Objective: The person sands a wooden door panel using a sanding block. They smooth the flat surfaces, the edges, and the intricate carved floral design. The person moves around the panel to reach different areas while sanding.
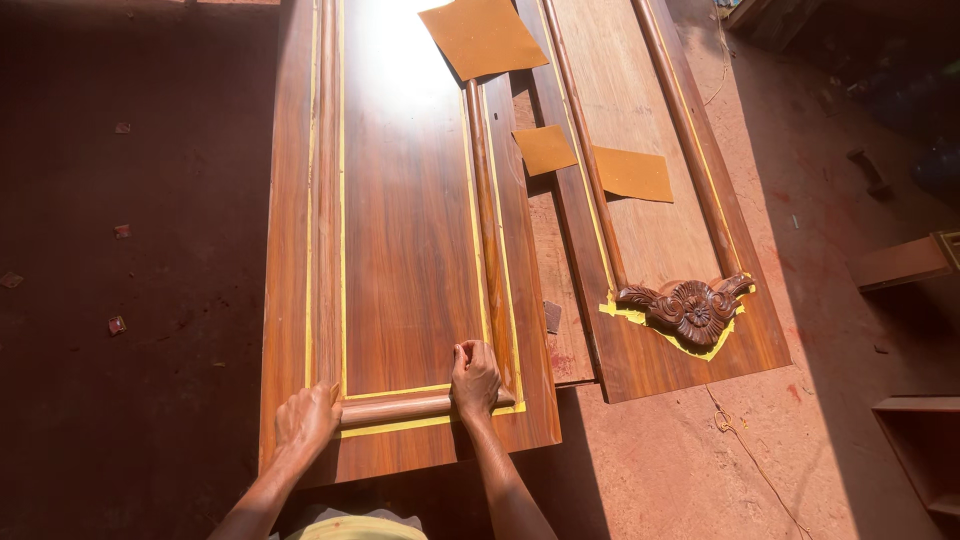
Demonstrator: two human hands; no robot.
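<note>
Left hand (306, 420) flat, palm down, on near left corner of door panel (405, 240), covering end of rounded wooden moulding (395, 409). Right hand (474, 378) curled, fingers pressing moulding's right end, where it meets long upright moulding (487, 220). Yellow tape (420, 425) borders mouldings. Panel lies flat on floor (130, 300). Second panel with carved flower ornament (692, 308) just beside, to right. Sandpaper sheets (483, 36) lie across both panels.
</note>
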